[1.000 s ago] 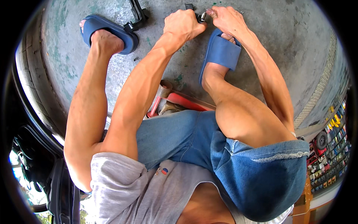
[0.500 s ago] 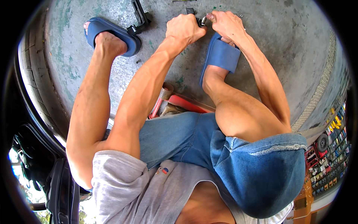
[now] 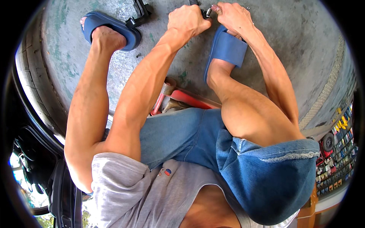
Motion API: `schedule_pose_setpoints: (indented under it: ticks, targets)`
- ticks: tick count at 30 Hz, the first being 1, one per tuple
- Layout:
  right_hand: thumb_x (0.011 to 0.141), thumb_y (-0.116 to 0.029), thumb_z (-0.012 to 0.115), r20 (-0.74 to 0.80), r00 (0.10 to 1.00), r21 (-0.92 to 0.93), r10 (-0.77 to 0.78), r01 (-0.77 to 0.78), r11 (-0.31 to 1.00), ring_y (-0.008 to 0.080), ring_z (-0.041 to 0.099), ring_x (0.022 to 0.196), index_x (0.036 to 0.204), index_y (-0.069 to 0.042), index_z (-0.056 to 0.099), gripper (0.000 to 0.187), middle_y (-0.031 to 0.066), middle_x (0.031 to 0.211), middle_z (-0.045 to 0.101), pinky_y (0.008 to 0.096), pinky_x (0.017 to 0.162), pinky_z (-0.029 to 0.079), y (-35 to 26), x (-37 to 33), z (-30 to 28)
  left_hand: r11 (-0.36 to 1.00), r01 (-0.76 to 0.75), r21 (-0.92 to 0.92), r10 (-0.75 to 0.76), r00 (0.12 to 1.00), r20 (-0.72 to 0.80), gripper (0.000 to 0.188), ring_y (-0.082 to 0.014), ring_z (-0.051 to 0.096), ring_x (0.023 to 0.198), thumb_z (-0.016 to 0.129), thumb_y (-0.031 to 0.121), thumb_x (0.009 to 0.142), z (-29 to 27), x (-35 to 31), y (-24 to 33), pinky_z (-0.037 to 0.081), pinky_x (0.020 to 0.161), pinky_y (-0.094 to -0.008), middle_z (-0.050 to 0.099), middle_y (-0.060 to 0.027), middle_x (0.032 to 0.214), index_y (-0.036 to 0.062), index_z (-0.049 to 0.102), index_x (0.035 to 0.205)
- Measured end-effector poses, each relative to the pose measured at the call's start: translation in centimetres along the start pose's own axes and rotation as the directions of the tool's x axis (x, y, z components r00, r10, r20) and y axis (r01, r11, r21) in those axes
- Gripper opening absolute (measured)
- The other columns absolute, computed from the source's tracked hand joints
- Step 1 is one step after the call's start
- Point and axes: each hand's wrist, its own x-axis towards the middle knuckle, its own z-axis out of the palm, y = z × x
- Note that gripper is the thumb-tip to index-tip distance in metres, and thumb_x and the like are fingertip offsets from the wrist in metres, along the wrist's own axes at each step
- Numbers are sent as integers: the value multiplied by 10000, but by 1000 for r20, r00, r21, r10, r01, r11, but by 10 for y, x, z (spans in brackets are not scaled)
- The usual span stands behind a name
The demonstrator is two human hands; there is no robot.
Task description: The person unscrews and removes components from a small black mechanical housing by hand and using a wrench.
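Over the floor ahead, my left hand (image 3: 187, 21) is closed around a black part (image 3: 194, 2), most of it hidden behind my fingers. From the thumb side of that fist sticks a short shiny metal cylinder (image 3: 208, 12), like a bolt or socket. My right hand (image 3: 235, 18) is curled just right of it, thumb pointing at the cylinder's end. Whether the thumb touches the metal, and what lies under the curled fingers, I cannot tell. A black angled bracket (image 3: 139, 16) lies on the floor beside my left sandal (image 3: 110, 30).
My right sandal (image 3: 228, 49) is below my hands. A red-edged box or tray (image 3: 194, 99) with a brownish roll (image 3: 168, 86) lies between my legs. A tyre (image 3: 34, 72) stands at the left; shelves of small goods (image 3: 336, 167) are at the right. A small nut-like piece (image 3: 248, 8) lies ahead.
The whole view has shifted slightly, so the floor, feet and hands sit higher in the picture. Both hands keep nearly the same hold and closeness to the metal cylinder.
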Motion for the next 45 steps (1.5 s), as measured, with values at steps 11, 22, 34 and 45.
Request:
schedule_pose_setpoints:
  ticks: [11, 22, 34, 45]
  targets:
    - [970, -348, 524, 86, 994, -7, 71, -71, 997, 458, 671, 946, 1143, -126, 692, 327, 260, 969, 701, 543, 823, 532, 7, 1, 9, 999, 24, -24, -23, 999, 47, 373, -409, 718, 828, 632, 314, 719, 0, -1, 1, 569, 806, -459, 718, -260, 841, -16, 752, 844]
    - [929, -284, 558, -85, 996, -8, 19, -19, 1000, 426, 699, 806, 879, -34, 737, 310, 246, 822, 700, 536, 732, 553, -7, -2, -10, 1000, 12, 27, -8, 992, -125, 354, -428, 707, 749, 671, 322, 803, -6, 1, 7, 577, 695, -489, 690, -267, 757, -29, 717, 808]
    - [977, -319, 526, 84, 996, 163, -44, 30, 986, 469, 671, 895, 1061, -80, 685, 299, 255, 938, 700, 546, 773, 542, 10, 3, -2, 995, 103, 19, -103, 994, 28, 464, -414, 718, 856, 670, 437, 778, -8, -1, 11, 561, 817, -468, 722, -257, 853, -12, 758, 854]
    - [1001, -343, 559, -78, 996, 247, -37, 55, 967, 440, 658, 913, 1114, -140, 686, 265, 198, 908, 703, 521, 752, 518, 34, 18, 5, 993, 112, 47, -112, 994, 13, 497, -416, 715, 859, 680, 478, 767, -9, 0, 13, 558, 832, -462, 721, -260, 854, -1, 767, 867]
